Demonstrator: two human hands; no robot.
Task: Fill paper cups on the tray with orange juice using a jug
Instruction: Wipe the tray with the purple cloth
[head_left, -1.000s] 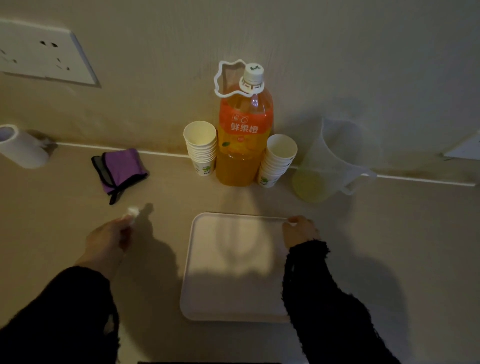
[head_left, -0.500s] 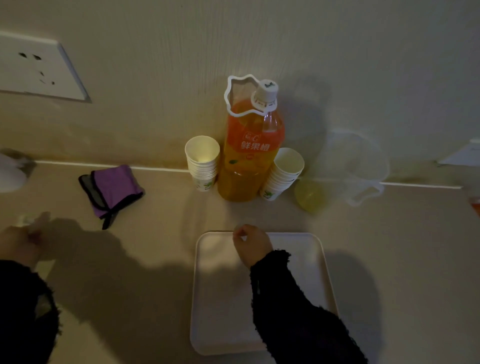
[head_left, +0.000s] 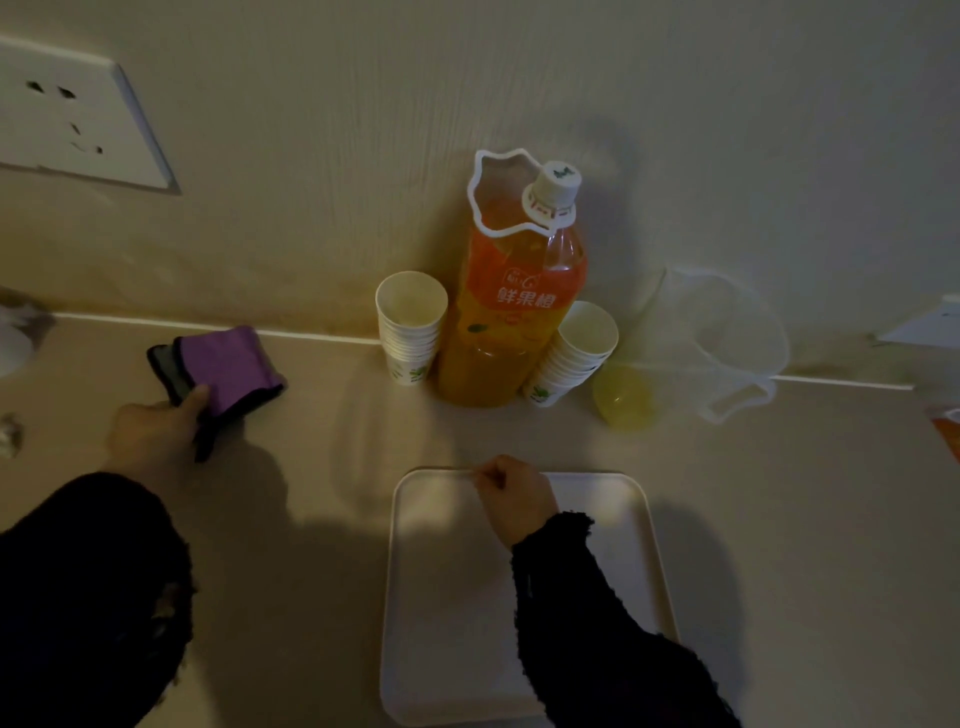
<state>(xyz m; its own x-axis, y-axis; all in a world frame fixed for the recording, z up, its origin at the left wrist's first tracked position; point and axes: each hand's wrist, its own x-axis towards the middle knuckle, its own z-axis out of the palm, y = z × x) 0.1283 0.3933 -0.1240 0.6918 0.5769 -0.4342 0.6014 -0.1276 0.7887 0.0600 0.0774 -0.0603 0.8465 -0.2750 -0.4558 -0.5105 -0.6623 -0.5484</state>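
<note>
While the left hand (head_left: 156, 431) grips the purple cloth (head_left: 228, 364), the right hand (head_left: 511, 493), curled on the tray (head_left: 441, 623) rim, is nearer the paper cups (head_left: 576, 348) at its one o'clock, jug (head_left: 717, 343) at two.

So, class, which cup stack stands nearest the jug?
The stack right of the bottle, standing between it and the jug; the other stack is left of the bottle.

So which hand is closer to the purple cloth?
Left. The left hand grips the purple cloth; the right hand is well to its right, pinching the far rim of the tray.
</note>
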